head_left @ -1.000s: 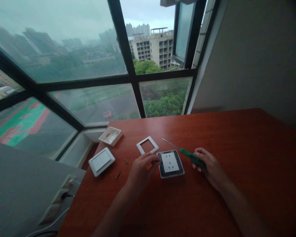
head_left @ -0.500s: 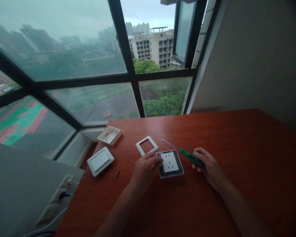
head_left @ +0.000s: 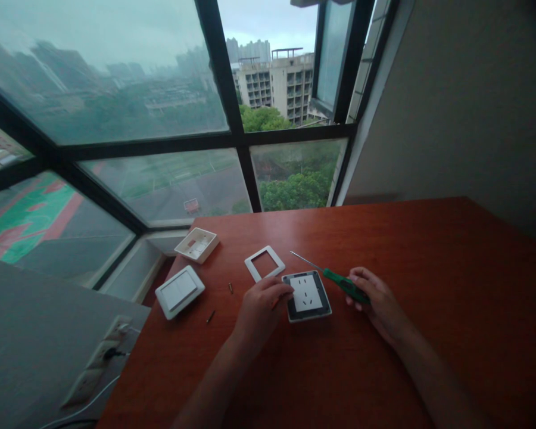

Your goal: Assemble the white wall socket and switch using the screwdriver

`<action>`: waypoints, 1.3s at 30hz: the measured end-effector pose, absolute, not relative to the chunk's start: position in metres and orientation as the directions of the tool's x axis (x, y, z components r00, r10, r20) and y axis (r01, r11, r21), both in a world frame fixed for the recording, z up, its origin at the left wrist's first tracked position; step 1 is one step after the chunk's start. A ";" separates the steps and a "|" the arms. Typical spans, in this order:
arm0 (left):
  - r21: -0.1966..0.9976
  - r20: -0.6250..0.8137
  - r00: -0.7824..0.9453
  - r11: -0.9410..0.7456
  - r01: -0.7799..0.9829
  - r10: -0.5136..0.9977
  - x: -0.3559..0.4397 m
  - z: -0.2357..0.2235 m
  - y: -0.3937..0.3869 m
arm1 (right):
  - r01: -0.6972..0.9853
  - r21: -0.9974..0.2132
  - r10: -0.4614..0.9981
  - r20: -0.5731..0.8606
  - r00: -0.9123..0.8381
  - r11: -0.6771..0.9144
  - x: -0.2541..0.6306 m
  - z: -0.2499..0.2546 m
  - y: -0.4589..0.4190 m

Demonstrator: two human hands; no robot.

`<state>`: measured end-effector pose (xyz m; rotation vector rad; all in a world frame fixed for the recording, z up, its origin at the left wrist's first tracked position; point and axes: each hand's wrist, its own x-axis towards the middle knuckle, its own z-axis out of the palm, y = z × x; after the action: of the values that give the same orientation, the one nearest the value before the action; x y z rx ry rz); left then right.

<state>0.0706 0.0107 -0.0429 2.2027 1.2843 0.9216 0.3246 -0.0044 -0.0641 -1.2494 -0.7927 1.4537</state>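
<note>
My right hand [head_left: 375, 298] is wrapped round the green handle of a screwdriver [head_left: 346, 285], whose thin shaft points up and left above the table. Fingers pinched together, my left hand [head_left: 261, 307] is at the left edge of a wall socket [head_left: 307, 295]; whatever is between the fingertips is hidden or too small to make out. The socket lies face up with its dark border exposed. Just behind it rests a white cover frame [head_left: 250, 262], near my left hand. Two small screws, one [head_left: 231, 288] farther back and another [head_left: 211, 316] nearer, lie to the left.
On the table's left side are a white wall switch [head_left: 178, 292] and an open white mounting box [head_left: 191, 244]. The reddish-brown table [head_left: 384, 238] meets a window at the back. Power outlets with a plug and cables [head_left: 109, 353] are on the low wall at left.
The whole view has shifted very slightly. Both hands keep their places by the socket, and the screwdriver stays in my right hand.
</note>
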 end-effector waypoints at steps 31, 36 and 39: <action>0.624 0.327 0.371 -0.493 0.606 0.869 0.070 -0.043 0.008 | -0.248 -0.931 0.954 -0.292 0.068 -0.267 0.323 -0.060 -0.005; 0.659 0.324 0.343 -0.471 0.586 0.882 0.070 -0.043 0.008 | -0.231 -0.943 0.961 -0.264 0.085 -0.239 0.324 -0.061 -0.005; 0.678 0.324 0.344 -0.469 0.565 0.882 0.070 -0.045 0.008 | -0.116 -0.981 0.979 -0.166 0.121 -0.152 0.327 -0.052 -0.004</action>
<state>0.0702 0.0081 -0.0452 2.1615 1.2645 0.9380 0.3275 -0.0042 -0.0523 -1.3032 -0.9542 1.2746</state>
